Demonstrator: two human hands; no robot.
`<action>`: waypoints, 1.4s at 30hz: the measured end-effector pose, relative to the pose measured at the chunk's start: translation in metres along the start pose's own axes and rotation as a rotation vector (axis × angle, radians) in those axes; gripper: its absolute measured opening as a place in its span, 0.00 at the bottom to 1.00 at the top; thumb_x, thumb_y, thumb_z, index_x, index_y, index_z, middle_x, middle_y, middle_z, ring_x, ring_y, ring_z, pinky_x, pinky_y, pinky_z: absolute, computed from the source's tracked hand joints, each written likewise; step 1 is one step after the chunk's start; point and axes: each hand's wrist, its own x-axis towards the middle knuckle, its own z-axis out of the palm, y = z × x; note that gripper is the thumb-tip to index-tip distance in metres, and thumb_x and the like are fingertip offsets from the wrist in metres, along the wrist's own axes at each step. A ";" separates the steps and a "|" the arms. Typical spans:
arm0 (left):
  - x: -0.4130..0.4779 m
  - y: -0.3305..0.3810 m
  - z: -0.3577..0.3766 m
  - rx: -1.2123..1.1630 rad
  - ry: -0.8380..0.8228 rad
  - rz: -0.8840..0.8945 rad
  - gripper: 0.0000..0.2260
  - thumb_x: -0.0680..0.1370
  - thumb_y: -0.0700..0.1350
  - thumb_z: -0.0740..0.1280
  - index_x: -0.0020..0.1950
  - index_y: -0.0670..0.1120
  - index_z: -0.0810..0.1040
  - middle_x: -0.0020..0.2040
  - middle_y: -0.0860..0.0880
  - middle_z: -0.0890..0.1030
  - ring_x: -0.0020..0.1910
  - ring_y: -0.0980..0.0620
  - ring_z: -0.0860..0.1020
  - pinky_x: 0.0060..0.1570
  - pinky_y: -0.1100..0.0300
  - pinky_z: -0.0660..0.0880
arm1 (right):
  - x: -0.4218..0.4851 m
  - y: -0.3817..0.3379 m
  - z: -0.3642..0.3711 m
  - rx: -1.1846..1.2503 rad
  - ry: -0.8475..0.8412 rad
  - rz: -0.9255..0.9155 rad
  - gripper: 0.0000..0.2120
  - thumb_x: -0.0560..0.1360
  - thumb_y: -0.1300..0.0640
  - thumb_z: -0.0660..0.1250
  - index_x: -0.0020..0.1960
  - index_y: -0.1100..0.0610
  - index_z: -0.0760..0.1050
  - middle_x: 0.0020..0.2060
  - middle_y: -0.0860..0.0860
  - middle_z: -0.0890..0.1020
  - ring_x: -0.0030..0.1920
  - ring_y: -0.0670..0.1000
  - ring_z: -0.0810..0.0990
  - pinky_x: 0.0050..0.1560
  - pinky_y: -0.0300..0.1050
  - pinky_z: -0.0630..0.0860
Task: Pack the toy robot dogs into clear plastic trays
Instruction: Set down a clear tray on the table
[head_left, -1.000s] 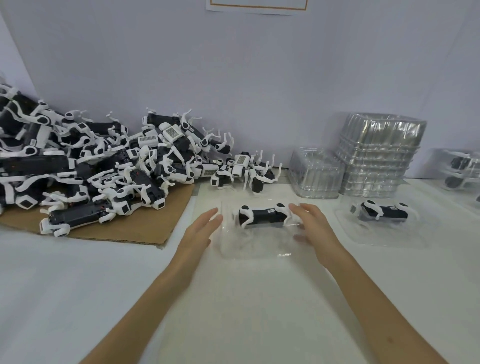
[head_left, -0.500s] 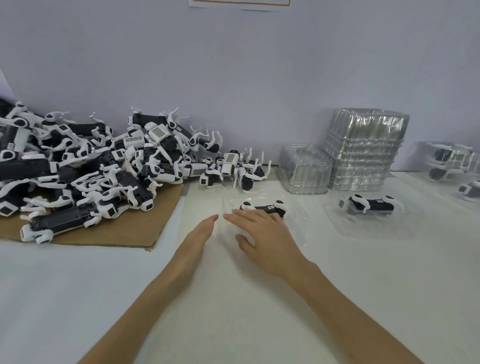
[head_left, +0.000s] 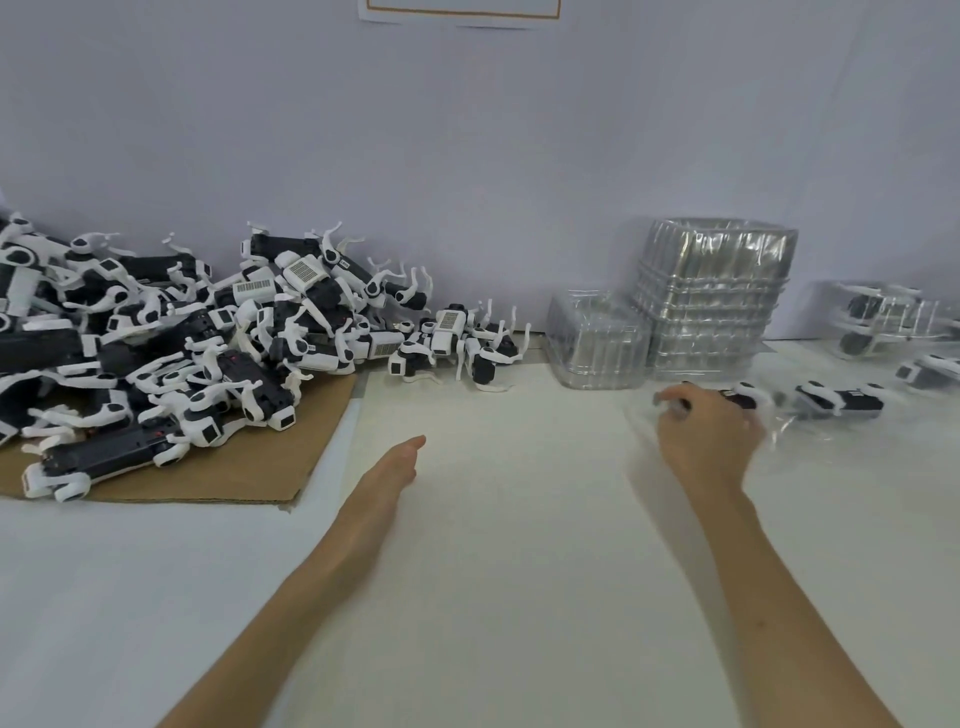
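Clear tray (head_left: 641, 421) w/ dog (head_left: 745, 399) slid ctr→R, now beside prev packed tray (head_left: 810, 422) | R hand (head_left: 706, 441) fingers curled on it, blurred | L hand (head_left: 395, 462) flat, empty | one more unit done; pile (head_left: 156, 353) remains

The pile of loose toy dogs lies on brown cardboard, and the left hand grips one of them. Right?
Not quite: the head view shows the left hand open, gripping nothing, apart from the pile of loose toy dogs. The pile does lie on the brown cardboard.
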 end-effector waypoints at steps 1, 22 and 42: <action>0.000 0.000 0.001 0.000 0.000 -0.001 0.26 0.76 0.66 0.53 0.72 0.62 0.70 0.71 0.64 0.69 0.69 0.59 0.71 0.77 0.51 0.58 | 0.004 0.010 -0.004 0.004 0.061 0.061 0.13 0.73 0.64 0.66 0.51 0.51 0.83 0.50 0.53 0.85 0.55 0.58 0.79 0.68 0.57 0.61; -0.010 0.002 0.007 0.098 0.019 0.001 0.16 0.84 0.59 0.53 0.69 0.63 0.72 0.69 0.66 0.71 0.69 0.65 0.67 0.58 0.69 0.61 | 0.095 -0.075 0.070 -0.323 -0.343 -0.346 0.28 0.77 0.58 0.66 0.76 0.57 0.64 0.73 0.57 0.69 0.73 0.60 0.67 0.73 0.60 0.63; -0.012 0.009 0.010 0.108 0.041 0.022 0.13 0.86 0.53 0.54 0.63 0.57 0.76 0.65 0.64 0.72 0.61 0.70 0.69 0.50 0.79 0.62 | 0.133 -0.076 0.065 -0.300 -0.622 -0.456 0.24 0.70 0.50 0.76 0.62 0.58 0.76 0.50 0.51 0.82 0.52 0.55 0.79 0.56 0.52 0.77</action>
